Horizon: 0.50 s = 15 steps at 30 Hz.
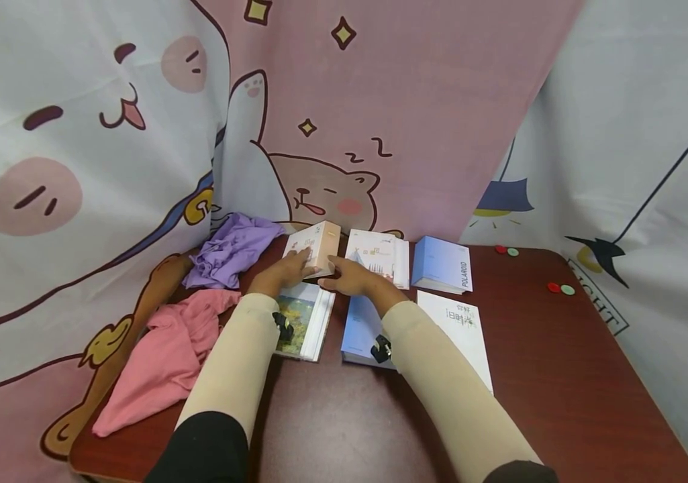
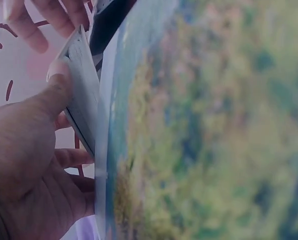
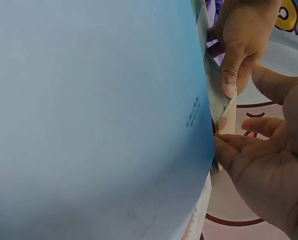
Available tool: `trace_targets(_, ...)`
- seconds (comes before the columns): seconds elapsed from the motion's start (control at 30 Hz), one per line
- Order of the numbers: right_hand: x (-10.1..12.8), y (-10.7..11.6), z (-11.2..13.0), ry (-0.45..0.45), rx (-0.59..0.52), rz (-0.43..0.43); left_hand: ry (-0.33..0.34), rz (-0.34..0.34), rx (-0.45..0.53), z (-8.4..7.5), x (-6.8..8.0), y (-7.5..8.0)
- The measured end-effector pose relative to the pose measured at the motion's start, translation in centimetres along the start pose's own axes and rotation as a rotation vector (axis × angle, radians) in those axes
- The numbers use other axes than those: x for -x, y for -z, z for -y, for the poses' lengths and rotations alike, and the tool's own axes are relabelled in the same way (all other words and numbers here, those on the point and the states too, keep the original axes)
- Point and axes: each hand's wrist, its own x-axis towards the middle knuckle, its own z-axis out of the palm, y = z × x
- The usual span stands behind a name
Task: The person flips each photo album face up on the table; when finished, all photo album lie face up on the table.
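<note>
At the back left of the table, a thick photo album [image 1: 325, 248] with a white cover and a peach spine is tilted up. My left hand [image 1: 283, 274] grips its near left part, the thumb [image 2: 60, 82] against the page edges and the other fingers partly hidden behind it. On the spine side is my right hand [image 1: 356, 276], its fingers [image 3: 231, 147] extended at the album's lower edge and its thumb held apart. An album with a landscape picture [image 1: 295, 325] lies just below the left hand, and a blue album [image 1: 358, 329] lies under the right forearm.
Beside the right hand lies a white album with a tent drawing [image 1: 374, 251], then a blue POLAROID album [image 1: 442, 263]. A white album [image 1: 458, 329] is nearer. Purple cloth [image 1: 231, 248] and pink cloth [image 1: 168, 349] lie left. Small red and green discs [image 1: 567, 290] sit right.
</note>
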Motion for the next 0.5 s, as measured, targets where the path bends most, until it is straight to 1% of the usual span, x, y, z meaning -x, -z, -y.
trace_targets(0.17,0.02,0.03,-0.32,0.009,-0.140,-0.018,-0.042,-0.007,0.014,0.10,-0.04,-0.12)
trace_targets(0.3,0.01,0.22,-0.43,0.017,-0.183,-0.055,-0.087,-0.023,0.040,0.07,-0.07,-0.01)
trace_targets(0.4,0.16,0.49,-0.19,0.045,-0.217,-0.080,-0.140,-0.048,0.093,0.10,-0.12,0.11)
trace_targets(0.5,0.56,0.90,0.29,0.066,-0.271,-0.096,-0.189,-0.074,0.173,0.34,-0.29,0.12)
